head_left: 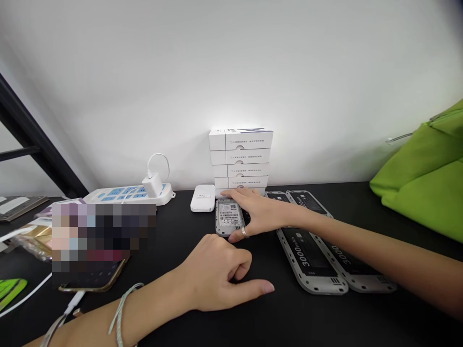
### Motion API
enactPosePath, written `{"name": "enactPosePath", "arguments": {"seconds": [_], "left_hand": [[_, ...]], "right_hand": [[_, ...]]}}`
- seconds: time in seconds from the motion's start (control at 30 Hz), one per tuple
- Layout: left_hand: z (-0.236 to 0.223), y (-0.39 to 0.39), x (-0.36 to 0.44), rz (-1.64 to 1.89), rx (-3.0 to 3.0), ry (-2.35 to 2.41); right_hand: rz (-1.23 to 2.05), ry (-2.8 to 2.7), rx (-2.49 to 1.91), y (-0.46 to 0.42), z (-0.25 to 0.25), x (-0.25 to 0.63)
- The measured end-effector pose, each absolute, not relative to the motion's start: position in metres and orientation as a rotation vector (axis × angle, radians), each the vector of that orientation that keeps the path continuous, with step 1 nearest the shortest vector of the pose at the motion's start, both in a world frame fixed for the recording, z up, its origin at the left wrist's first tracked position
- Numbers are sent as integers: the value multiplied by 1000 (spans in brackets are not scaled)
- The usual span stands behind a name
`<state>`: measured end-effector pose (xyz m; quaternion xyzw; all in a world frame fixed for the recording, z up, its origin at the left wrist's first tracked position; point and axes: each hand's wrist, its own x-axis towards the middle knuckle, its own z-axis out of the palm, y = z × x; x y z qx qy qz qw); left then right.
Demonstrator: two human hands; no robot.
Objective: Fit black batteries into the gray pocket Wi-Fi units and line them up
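Meeting the white wall (231, 72), a black tabletop (379, 313) runs.

An office: black desk (361, 207), power strip (108, 196), stacked white boxes (240, 159).

The only view is worn on the person's head, facing forward and tilted down across a black tabletop (307, 318) towards a white wall (231, 62), which fills the frame from 9 to 3 o'clock upward. It looks from close behind the hands: the left hand (213, 274) sits just below centre towards 6 o'clock, and the right hand (260, 212) just above it. A stack of white boxes (240, 159) stands farther off at 12 o'clock, against the wall.
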<state>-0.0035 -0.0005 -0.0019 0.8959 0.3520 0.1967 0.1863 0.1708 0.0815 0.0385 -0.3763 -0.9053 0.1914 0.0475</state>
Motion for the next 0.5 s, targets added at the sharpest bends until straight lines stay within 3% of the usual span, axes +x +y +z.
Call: {"name": "enactPosePath", "arguments": {"seconds": [0.3, 0.5], "left_hand": [[-3, -2, -4, 572, 2565, 982], [-3, -4, -2, 812, 2545, 1126]], "right_hand": [[559, -2518, -1246, 68, 51, 193], [667, -2458, -1444, 30, 57, 223]]}}
